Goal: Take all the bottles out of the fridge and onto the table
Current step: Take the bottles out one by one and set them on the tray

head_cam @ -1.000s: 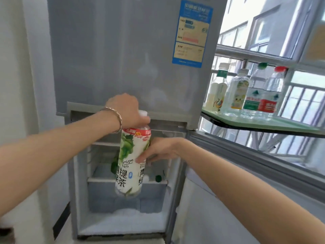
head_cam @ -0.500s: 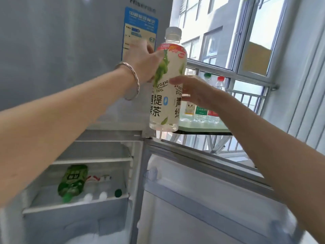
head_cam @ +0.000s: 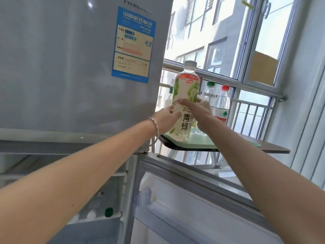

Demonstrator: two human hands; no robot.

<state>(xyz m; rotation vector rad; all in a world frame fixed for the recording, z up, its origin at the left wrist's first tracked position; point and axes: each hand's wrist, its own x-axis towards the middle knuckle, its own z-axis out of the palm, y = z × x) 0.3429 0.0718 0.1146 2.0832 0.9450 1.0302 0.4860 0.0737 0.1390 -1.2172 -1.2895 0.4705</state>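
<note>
A tall grape green tea bottle [head_cam: 186,85] with a white cap stands upright at the near left corner of the green-topped table [head_cam: 197,144]. My left hand [head_cam: 167,118] wraps its lower left side and my right hand [head_cam: 198,111] presses its right side. Behind it on the table stand a green-capped water bottle [head_cam: 209,93], a red-capped water bottle [head_cam: 223,104] and a pale bottle [head_cam: 168,99] partly hidden. In the open lower fridge compartment [head_cam: 98,205], bottle caps [head_cam: 109,211] show behind my left arm.
The grey upper fridge door [head_cam: 70,67] with a blue energy label [head_cam: 133,44] fills the left. The open lower door [head_cam: 193,199] juts out below the table. A window with a metal railing [head_cam: 246,103] stands behind the table.
The tea bottle went from inside the fridge opening, up past the fridge door, and down to the table corner. My left hand slid from its cap to its lower body.
</note>
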